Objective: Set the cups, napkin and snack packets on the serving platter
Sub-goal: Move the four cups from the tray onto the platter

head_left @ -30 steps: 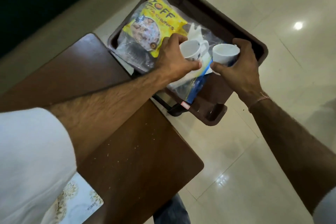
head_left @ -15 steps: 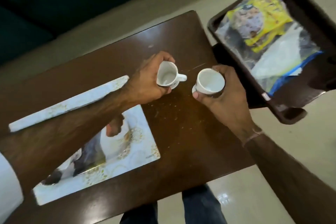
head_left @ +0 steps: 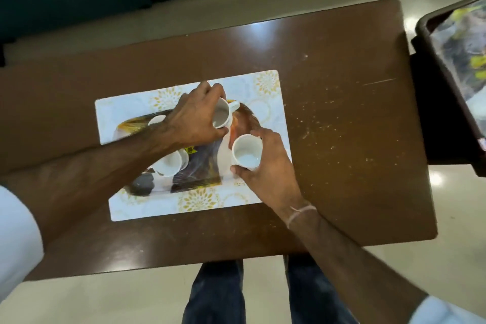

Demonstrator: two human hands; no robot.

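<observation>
Down at the bottom edge, the person's legs in dark jeans stand against the near side of a brown wooden table. A white sleeve shows at the left, and a thin band circles the right wrist.

Lying flat on the table is the serving platter, a white rectangle with gold flower prints at its corners and a dark picture across its middle. Both hands are over it. The right hand has its fingers wrapped around the side of a white cup, mouth up, over the platter's right part; whether its base touches the platter cannot be told. Just beyond, the left hand clamps a second white cup from the side, thumb and fingers closed on its wall, its handle pointing up and to the right. This cup is tilted, its mouth toward the camera.

Under the left forearm a third white cup rests on the platter, and the rim of a fourth cup peeks out beside the left wrist.

Farther off to the right, past the table's end, a dark tray holds clear snack packets with yellow print, well apart from the platter. Pale glossy floor tiles surround the table.
</observation>
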